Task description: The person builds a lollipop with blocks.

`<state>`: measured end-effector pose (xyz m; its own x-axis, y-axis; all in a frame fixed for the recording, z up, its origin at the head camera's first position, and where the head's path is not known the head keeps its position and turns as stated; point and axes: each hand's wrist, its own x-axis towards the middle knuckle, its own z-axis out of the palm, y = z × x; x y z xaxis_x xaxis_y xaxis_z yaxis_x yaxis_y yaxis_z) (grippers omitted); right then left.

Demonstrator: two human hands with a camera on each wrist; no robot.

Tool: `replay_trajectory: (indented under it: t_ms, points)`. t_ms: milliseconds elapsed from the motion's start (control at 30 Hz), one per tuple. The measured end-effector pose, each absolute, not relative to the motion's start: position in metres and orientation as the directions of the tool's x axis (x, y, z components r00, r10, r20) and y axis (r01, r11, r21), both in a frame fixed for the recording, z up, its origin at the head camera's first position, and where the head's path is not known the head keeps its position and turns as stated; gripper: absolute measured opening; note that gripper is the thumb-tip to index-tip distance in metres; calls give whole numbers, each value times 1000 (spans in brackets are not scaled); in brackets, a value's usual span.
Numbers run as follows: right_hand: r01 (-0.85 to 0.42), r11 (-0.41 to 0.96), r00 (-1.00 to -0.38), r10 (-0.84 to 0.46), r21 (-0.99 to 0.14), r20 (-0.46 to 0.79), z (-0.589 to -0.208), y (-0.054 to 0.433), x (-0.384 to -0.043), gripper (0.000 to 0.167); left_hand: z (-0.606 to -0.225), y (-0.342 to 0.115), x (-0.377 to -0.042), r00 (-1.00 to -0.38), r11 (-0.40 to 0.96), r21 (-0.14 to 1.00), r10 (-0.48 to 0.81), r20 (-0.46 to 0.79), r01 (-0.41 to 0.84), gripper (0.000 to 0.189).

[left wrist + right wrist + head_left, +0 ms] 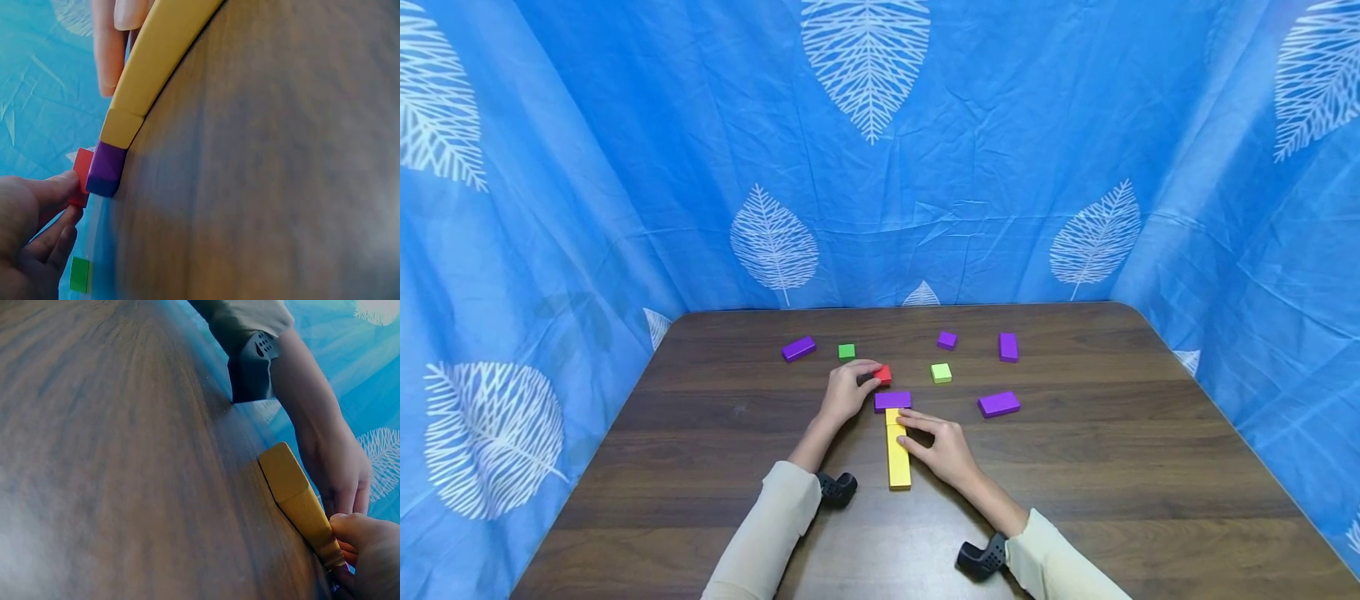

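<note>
My left hand [844, 393] pinches a small red block [884, 375] between thumb and fingers, just behind a purple block [892, 401] lying crosswise. In the left wrist view the red block [82, 164] overlaps the end of that purple block [107, 161]. A short yellow block [892, 416] abuts the purple one, and a long yellow block [898, 463] runs from it toward me, making a T shape. On the right side of the yellow blocks, my right hand [946, 454] touches them with extended fingers and thumb. The right wrist view shows the thumb [353, 528] against the long block's side.
At the back left lie a purple block [799, 348] and a green block [847, 351]. Toward the right are a light green block [942, 372], a small purple block [947, 340] and two longer purple blocks [1008, 347]. A blue leaf-patterned curtain [865, 192] surrounds the wooden table [1120, 467].
</note>
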<state>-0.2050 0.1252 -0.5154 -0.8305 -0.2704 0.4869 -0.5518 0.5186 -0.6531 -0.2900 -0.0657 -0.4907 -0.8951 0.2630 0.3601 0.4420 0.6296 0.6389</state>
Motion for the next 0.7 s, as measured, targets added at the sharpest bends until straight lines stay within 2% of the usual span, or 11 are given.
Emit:
replay_trajectory:
  t_ms: [333, 467, 567, 700]
  points:
    - [-563, 515, -823, -274, -647, 498, -515, 126, -205, 28, -492, -59, -293, -891, 630, 630, 326, 317, 455, 24]
    - [-562, 517, -823, -272, -646, 498, -515, 126, -206, 27, -491, -59, -293, -901, 610, 663, 311, 303, 434, 23]
    - [-563, 517, -823, -274, -645, 499, -515, 126, -206, 27, -492, -59, -294, -908, 581, 697, 276, 315, 419, 22]
    - [-566, 517, -821, -276, -643, 500, -515, 126, -205, 27, -497, -62, -296, -886, 571, 679, 256, 386, 461, 19]
